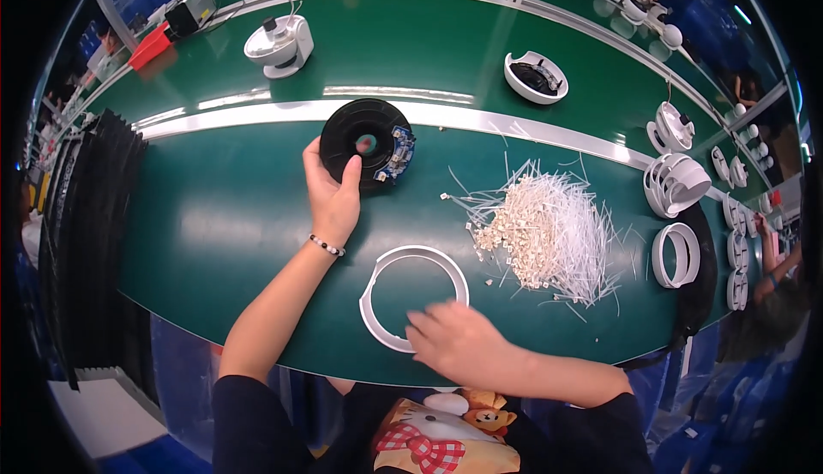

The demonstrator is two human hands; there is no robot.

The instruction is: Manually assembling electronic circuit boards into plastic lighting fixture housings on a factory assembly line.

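Note:
My left hand point(333, 200) grips a round black disc point(347, 127) with a hole in its middle, raised over the green table. The thumb lies on its face and the fingers go behind. A small blue circuit board point(399, 155) is fixed along the disc's right side. Close to the table's front edge lies a white plastic ring point(369, 313). My right hand point(459, 337) is over the ring's lower right part. Its fingers are bent and blurred; whether they touch the ring or hold anything, I cannot make out.
A heap of thin white strands with small cream blocks point(549, 234) lies right of centre. White rings point(675, 255) stand at the right. Black sheets point(86, 217) are stacked at the left. White housings point(279, 45) sit on the far green surface. Other people work in the background.

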